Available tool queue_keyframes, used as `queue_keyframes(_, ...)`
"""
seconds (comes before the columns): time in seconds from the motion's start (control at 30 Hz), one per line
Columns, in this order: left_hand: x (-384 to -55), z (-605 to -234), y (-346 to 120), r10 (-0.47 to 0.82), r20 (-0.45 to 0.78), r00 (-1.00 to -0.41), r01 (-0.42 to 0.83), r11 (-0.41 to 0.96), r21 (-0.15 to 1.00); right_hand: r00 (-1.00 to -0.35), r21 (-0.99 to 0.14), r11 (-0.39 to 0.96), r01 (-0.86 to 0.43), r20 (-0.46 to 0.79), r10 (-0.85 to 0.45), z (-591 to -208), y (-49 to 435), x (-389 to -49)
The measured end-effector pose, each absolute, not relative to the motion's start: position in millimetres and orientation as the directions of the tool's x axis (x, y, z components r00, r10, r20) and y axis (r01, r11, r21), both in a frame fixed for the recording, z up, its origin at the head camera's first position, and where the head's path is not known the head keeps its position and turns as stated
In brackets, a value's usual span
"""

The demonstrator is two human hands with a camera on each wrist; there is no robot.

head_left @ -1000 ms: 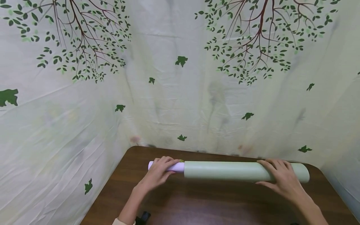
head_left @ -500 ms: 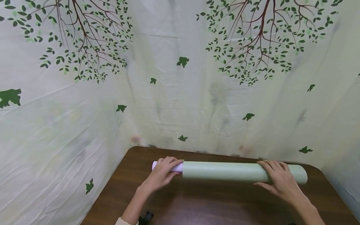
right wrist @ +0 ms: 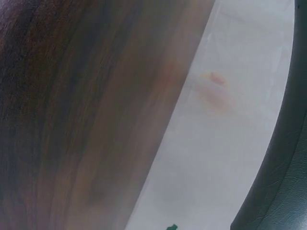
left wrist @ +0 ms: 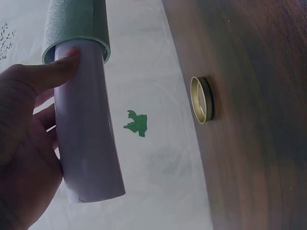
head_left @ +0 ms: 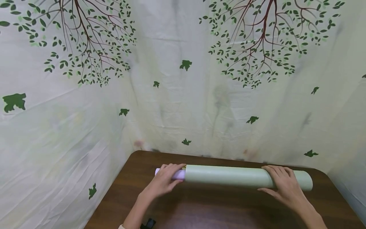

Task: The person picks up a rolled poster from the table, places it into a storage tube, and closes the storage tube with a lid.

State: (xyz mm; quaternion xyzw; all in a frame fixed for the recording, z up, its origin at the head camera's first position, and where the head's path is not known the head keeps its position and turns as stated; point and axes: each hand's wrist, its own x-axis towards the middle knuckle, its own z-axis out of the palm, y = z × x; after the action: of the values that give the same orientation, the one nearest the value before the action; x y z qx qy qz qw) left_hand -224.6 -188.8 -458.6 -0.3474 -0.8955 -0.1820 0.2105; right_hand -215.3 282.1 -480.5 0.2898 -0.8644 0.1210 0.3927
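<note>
A long pale green tube (head_left: 223, 175) is held level above the table in the head view. My right hand (head_left: 283, 181) grips it near its right end, fingers over the top and thumb below. A lilac roll (head_left: 179, 174), perhaps rolled paper, sticks out of the tube's left end. My left hand (head_left: 163, 181) holds that roll close to the tube's mouth. In the left wrist view the thumb lies along the roll (left wrist: 88, 129) at the rim of the green tube (left wrist: 79, 21). The right wrist view shows only part of the tube (right wrist: 288, 191); my right hand is outside it.
A round cap (left wrist: 202, 100), gold inside and dark outside, lies on the brown wooden table (left wrist: 249, 143). In the head view it is mostly hidden behind the left hand and tube. A pale leaf-printed curtain (head_left: 171, 105) hangs behind and beside the table.
The left hand has moved slightly right with the lilac roll, and less of the roll shows outside the tube. The tube has shifted slightly left with the right hand still on it.
</note>
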Motion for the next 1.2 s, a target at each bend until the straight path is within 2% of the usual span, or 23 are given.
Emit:
queue_keyframes(0.3, -223.9, -455.7, -186.2, 0.561, 0.489, -0.668, 0.699, 0.699, 0.153, -0.508, 0.013, 0.798, -0.602, 0.765, -0.396, -483.4, 282.6, -213.4)
queue_keyframes(0.47, -225.3, -447.0, -198.9, 0.486, 0.595, -0.640, 0.705, 0.679, 0.204, -0.501, 0.010, 0.798, -0.603, 0.773, -0.388, -485.5, 284.6, -212.7)
queue_keyframes(0.53, -227.1, -443.0, -209.3, 0.400, 0.631, -0.664, 0.676, 0.681, 0.281, -0.507, 0.001, 0.801, -0.598, 0.774, -0.379, -485.8, 287.1, -212.2)
queue_keyframes(0.6, -228.1, -440.5, -220.4, 0.292, 0.619, -0.729, 0.617, 0.673, 0.408, -0.523, -0.012, 0.807, -0.590, 0.768, -0.370, -485.7, 289.9, -211.3)
queue_keyframes(0.7, -228.4, -443.3, -235.5, 0.138, 0.508, -0.850, 0.474, 0.619, 0.626, -0.547, -0.029, 0.818, -0.575, 0.757, -0.358, -486.1, 294.4, -209.8)
queue_keyframes(0.8, -228.7, -454.5, -246.4, 0.072, 0.379, -0.923, 0.359, 0.518, 0.776, -0.562, -0.037, 0.823, -0.567, 0.748, -0.354, -485.9, 296.6, -208.7)
queue_keyframes(1.0, -233.5, -478.1, -252.6, 0.191, 0.281, -0.940, 0.329, 0.300, 0.896, -0.563, -0.042, 0.822, -0.568, 0.748, -0.350, -486.6, 296.3, -208.0)
queue_keyframes(1.2, -236.4, -485.0, -252.2, 0.252, 0.281, -0.926, 0.343, 0.249, 0.906, -0.556, -0.042, 0.818, -0.574, 0.752, -0.352, -488.3, 295.1, -209.4)
